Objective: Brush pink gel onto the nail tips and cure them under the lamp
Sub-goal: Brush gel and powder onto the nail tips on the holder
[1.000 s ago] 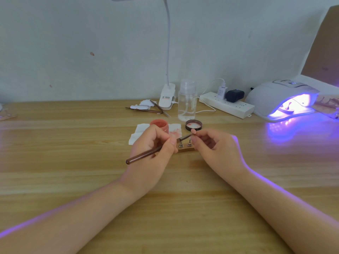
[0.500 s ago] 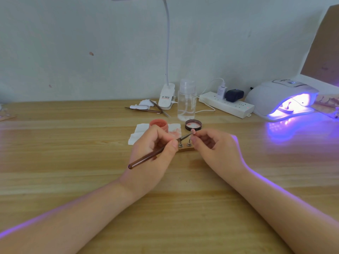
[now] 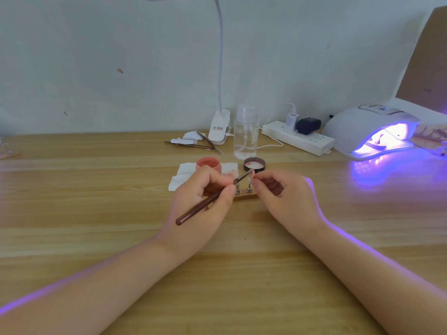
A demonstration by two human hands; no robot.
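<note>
The nail tip (image 3: 249, 180) sits on its small stand at the middle of the wooden table (image 3: 96, 189), and I pinch it with the fingertips of my right hand (image 3: 283, 197). My left hand (image 3: 203, 204) pinches the brown brush (image 3: 208, 201), its bristles at the tip. Just beyond lie the pink gel jar (image 3: 208, 164) on a white wipe (image 3: 183, 176) and its open lid (image 3: 254, 164). Farther back stands a clear bottle (image 3: 245, 132). Far right, the curing lamp (image 3: 370, 130) glows violet.
</note>
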